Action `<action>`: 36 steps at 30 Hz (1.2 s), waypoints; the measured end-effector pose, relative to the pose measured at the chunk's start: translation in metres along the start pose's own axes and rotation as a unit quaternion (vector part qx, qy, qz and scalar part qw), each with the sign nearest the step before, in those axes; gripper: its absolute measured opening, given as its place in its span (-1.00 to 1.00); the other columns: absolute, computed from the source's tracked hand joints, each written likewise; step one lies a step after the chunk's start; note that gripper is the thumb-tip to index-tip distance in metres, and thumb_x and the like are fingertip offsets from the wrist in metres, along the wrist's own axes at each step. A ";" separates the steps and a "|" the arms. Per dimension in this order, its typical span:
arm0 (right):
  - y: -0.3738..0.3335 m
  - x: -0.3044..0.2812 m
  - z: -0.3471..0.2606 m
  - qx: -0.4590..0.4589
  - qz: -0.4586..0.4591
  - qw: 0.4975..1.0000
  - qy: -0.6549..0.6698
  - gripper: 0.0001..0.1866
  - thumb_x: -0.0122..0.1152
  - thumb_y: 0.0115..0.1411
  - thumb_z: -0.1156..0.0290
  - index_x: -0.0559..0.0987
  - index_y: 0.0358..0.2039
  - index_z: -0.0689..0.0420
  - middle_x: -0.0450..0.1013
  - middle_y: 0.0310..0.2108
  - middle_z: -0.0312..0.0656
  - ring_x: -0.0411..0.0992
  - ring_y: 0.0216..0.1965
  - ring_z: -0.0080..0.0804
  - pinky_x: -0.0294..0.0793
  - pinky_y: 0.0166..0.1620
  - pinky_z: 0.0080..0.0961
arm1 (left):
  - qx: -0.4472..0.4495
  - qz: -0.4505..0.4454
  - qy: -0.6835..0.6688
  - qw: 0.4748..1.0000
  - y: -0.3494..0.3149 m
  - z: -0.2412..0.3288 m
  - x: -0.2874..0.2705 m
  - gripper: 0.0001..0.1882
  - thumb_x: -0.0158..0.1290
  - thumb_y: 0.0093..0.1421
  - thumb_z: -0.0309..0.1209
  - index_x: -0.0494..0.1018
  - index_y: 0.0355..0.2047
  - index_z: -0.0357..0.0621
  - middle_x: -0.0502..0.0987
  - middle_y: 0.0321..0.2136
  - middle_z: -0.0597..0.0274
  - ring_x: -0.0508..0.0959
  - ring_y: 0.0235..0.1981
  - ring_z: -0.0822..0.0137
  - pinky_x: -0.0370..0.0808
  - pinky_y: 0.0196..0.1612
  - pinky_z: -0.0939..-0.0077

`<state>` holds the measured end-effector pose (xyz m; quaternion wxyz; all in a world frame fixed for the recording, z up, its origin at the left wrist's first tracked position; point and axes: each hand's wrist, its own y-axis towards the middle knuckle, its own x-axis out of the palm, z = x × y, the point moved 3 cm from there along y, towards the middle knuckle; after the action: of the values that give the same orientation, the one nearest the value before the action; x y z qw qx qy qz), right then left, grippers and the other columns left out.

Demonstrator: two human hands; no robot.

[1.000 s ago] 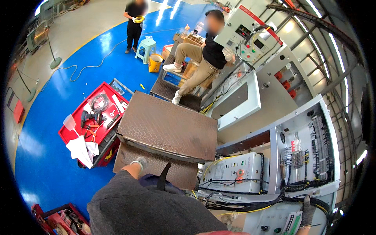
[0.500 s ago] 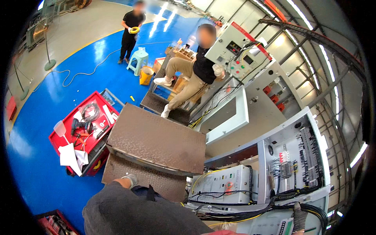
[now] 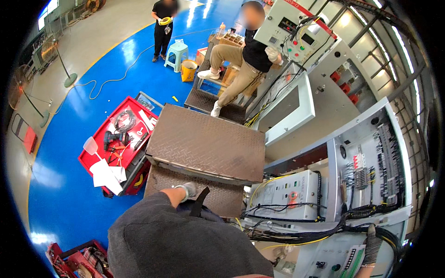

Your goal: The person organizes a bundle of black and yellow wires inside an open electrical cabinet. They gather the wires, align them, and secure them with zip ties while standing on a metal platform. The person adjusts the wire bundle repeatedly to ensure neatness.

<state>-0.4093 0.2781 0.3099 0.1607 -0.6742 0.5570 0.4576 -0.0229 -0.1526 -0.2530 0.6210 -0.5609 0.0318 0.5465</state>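
My left hand (image 3: 188, 189), in a pale glove, hangs over the brown metal steps (image 3: 204, 143); its fingers are too small and curved away to read. My right hand (image 3: 372, 245), in a dark grey glove, lies with fingers stretched out against the panel at lower right, beside the black cable bundle (image 3: 393, 238). Next to it is a green terminal strip (image 3: 355, 260) on the panel. Above stands an open grey electrical cabinet (image 3: 331, 185) with wired terminal rows (image 3: 389, 157) and red-topped breakers (image 3: 358, 161). A light grey control box (image 3: 285, 194) with a red round switch sits left of it.
A red tool cart (image 3: 92, 160) holds a drill (image 3: 113, 138), cable and papers. A co-worker (image 3: 245, 65) stands on steps by another cabinet; a second person (image 3: 163, 32) holds a yellow roll. A blue stool (image 3: 176, 55) and yellow bucket (image 3: 188, 70) stand behind. An open red toolbox (image 3: 79, 259) lies lower left.
The view has shifted, so the surroundings sit further right and mostly higher in the picture. My right hand stays by the cables, and more of the lower panel shows. My left hand stays over the steps.
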 end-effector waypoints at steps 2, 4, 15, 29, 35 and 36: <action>0.006 -0.003 0.012 -0.043 0.015 0.999 0.009 -0.65 0.19 0.10 0.10 0.38 -0.61 0.07 0.17 -0.70 -0.40 0.12 -0.71 -0.62 0.11 -0.63 -0.59 | 0.060 0.065 0.006 0.996 0.063 -0.024 0.053 -0.69 -0.08 0.14 -0.44 0.47 -0.09 -0.09 0.44 -0.05 0.18 0.48 -0.10 0.26 0.41 -0.07 0.39; 0.003 0.001 0.006 -0.051 0.028 0.998 0.016 -0.65 0.19 0.10 0.11 0.38 -0.61 0.07 0.18 -0.69 -0.40 0.11 -0.71 -0.62 0.11 -0.63 -0.59 | 0.050 0.078 -0.039 0.995 0.085 -0.032 0.067 -0.67 -0.07 0.14 -0.44 0.46 -0.07 -0.08 0.44 -0.04 0.20 0.47 -0.09 0.27 0.41 -0.07 0.41; 0.005 0.000 0.006 -0.054 0.000 0.998 0.008 -0.67 0.22 0.09 0.12 0.38 -0.55 0.08 0.21 -0.65 -0.39 0.11 -0.70 -0.63 0.12 -0.62 -0.63 | 0.013 -0.073 0.154 0.985 0.008 -0.079 0.104 -0.72 0.00 0.13 -0.32 0.51 -0.14 -0.05 0.51 -0.14 0.20 0.51 -0.15 0.22 0.46 -0.18 0.40; -0.004 0.007 -0.010 -0.075 0.029 0.995 0.066 -0.65 0.26 0.04 0.11 0.41 -0.49 0.13 0.26 -0.64 -0.37 0.15 -0.74 -0.62 0.16 -0.66 -0.60 | 0.193 0.554 -0.446 0.676 -0.034 0.006 -0.384 -0.56 -0.03 0.15 -0.37 0.24 0.04 -0.17 0.48 -0.41 0.18 0.46 -0.48 0.40 0.43 -0.36 0.48; -0.010 0.008 -0.021 -0.057 0.005 0.997 0.045 -0.66 0.26 0.05 0.12 0.40 -0.56 0.11 0.27 -0.65 -0.37 0.15 -0.73 -0.59 0.17 -0.63 -0.57 | 0.206 0.644 -0.308 0.669 -0.108 0.049 -0.443 -0.44 0.03 0.11 -0.39 0.15 0.12 -0.12 0.47 -0.30 0.06 0.48 -0.34 0.30 0.43 -0.25 0.42; -0.007 0.005 -0.010 -0.053 0.012 0.997 0.052 -0.66 0.26 0.05 0.13 0.40 -0.56 0.11 0.27 -0.65 -0.37 0.14 -0.73 -0.58 0.18 -0.62 -0.57 | 0.177 0.639 -0.299 0.687 -0.077 0.040 -0.427 -0.47 0.03 0.11 -0.36 0.20 0.09 -0.11 0.48 -0.27 0.04 0.49 -0.28 0.22 0.42 -0.20 0.38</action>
<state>-0.3993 0.2699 0.3089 0.0899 -0.6981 0.5472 0.4529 -0.1622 -0.3800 0.0910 0.1860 -0.0916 0.2910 0.9340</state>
